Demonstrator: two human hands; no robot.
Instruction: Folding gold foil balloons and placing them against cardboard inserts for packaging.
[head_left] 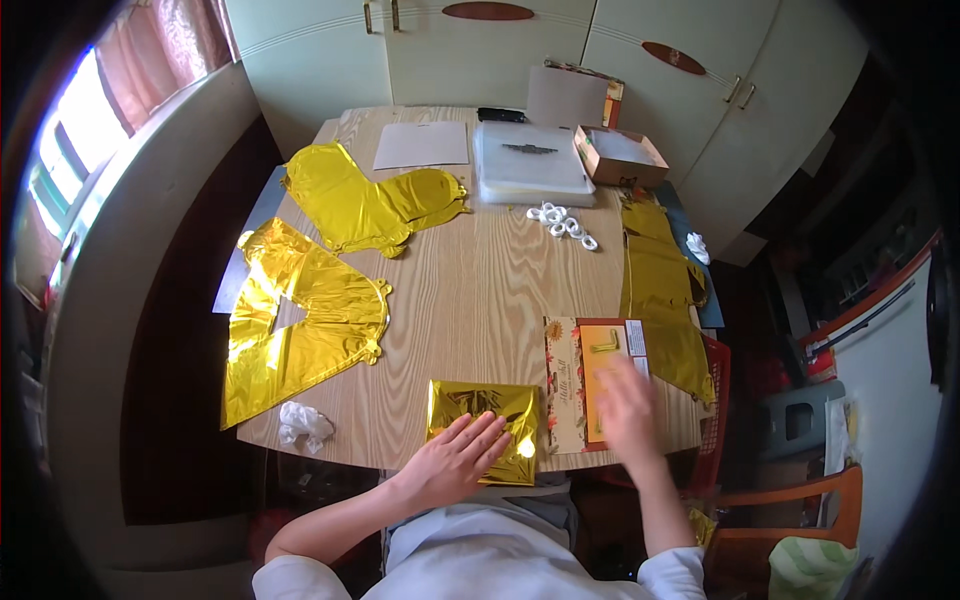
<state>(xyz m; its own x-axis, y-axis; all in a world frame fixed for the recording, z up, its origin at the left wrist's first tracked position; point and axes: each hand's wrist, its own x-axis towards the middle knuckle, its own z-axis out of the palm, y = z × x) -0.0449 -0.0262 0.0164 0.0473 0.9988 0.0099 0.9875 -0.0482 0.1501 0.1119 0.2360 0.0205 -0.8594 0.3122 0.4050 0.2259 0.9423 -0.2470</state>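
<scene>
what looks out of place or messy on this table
Mostly orderly. The gold foil balloon hangs past the table's left edge, a crumpled white wad sits at the front edge, and small white rings lie scattered mid-table.

A square of folded, shiny gold foil (484, 428) lies flat at the near tabletop edge; just right of it lies an orange-and-floral printed card (580, 372).

Folded foil square (484, 418): shiny gold; flat foil balloons (320, 300): gold and yellow; printed card (590, 380): orange with floral border; surface (480, 290): light wood grain; crumpled tissue (303, 423): white.
</scene>
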